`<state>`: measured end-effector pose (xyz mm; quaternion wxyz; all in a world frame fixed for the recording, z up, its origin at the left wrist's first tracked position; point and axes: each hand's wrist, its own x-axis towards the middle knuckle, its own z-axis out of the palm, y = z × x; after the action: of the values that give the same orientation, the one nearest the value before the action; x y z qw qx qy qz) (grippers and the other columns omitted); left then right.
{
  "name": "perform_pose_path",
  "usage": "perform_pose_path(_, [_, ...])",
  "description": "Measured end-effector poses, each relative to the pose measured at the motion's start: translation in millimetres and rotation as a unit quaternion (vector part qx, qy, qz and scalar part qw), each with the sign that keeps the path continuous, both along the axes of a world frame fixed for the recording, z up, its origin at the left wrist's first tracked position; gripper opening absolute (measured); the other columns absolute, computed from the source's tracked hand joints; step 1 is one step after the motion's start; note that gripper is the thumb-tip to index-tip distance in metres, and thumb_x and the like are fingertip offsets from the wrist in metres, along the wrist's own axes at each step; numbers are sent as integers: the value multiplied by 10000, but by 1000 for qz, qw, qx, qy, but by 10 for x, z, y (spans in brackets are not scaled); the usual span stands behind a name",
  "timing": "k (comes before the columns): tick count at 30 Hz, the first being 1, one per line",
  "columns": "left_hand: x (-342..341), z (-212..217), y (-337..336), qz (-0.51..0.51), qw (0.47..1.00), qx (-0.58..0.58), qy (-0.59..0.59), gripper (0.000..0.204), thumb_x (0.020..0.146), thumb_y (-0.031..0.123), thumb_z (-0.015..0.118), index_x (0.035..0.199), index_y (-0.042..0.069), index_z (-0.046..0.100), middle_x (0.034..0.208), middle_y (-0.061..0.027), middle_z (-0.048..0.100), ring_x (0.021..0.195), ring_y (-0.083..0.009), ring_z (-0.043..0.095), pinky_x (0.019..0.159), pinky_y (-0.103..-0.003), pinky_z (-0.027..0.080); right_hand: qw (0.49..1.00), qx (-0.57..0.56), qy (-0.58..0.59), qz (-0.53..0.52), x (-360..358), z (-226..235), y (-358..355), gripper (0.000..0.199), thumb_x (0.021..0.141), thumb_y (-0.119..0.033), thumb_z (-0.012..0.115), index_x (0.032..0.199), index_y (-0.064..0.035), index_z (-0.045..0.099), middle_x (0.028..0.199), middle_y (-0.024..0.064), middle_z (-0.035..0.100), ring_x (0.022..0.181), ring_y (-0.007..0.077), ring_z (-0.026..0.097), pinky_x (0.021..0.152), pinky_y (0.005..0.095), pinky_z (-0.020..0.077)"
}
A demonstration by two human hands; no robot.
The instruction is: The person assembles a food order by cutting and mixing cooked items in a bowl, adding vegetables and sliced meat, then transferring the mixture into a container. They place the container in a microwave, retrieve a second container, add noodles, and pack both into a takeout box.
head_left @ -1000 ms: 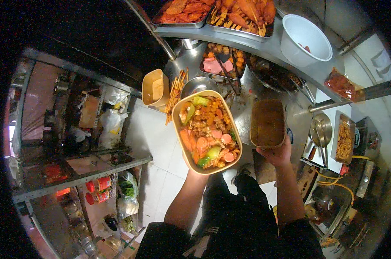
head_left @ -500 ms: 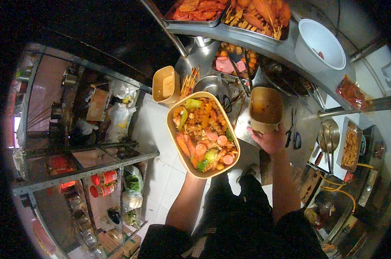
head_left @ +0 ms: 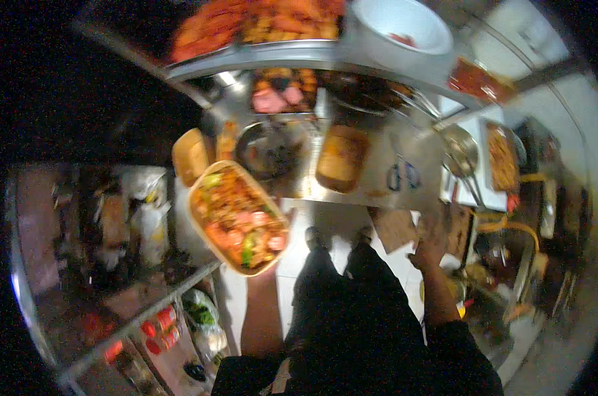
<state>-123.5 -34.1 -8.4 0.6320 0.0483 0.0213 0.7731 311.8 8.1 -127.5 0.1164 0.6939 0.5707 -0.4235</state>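
Note:
My left hand (head_left: 266,272) supports a filled rectangular paper food bowl (head_left: 238,218) from beneath, its palm hidden under the bowl. Sausage slices, green vegetables and reddish-brown pieces fill this bowl, which tilts toward me. My right hand (head_left: 432,251) is away from the counter at the right, its fingers smeared by motion. A second brown paper bowl (head_left: 343,160), stained inside, stands apart from both hands on the metal counter (head_left: 378,188). To its right lie scissors (head_left: 402,177) with dark blue handles. Another paper bowl (head_left: 191,158) sits behind the filled one.
A round metal pan (head_left: 269,150) stands mid-counter, below a tray (head_left: 282,96) of pink slices. A raised shelf (head_left: 266,54) bears heaped food and a white tub (head_left: 401,30). At right are a ladle (head_left: 458,150) and a food tray (head_left: 503,157). Storage racks (head_left: 140,287) stand left.
My right hand has let go of the stained paper bowl and drawn back toward me. The view has swung to the right; the filled bowl is still on my left hand.

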Motion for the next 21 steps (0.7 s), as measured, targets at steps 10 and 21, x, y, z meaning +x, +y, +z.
perform_pose_path(10, [245, -152, -57, -74, 994, -51, 67, 674, 982, 519, 410, 1542, 155, 318, 1603, -125, 290, 1492, -384, 161, 1167, -645, 74, 972, 234, -11, 11, 903, 84, 91, 522, 734, -227, 789, 1169, -30, 578, 966, 199, 676, 893, 405, 657, 763, 480, 526])
perform_pose_path(21, [914, -102, 174, -76, 991, -112, 10, 699, 1012, 466, 415, 1580, 140, 169, 1632, -118, 199, 1481, -415, 180, 1180, -640, 96, 962, 239, -125, 33, 611, 603, 1857, 530, 833, -308, 719, 1211, 29, 560, 885, 253, 671, 864, 402, 674, 789, 480, 541])
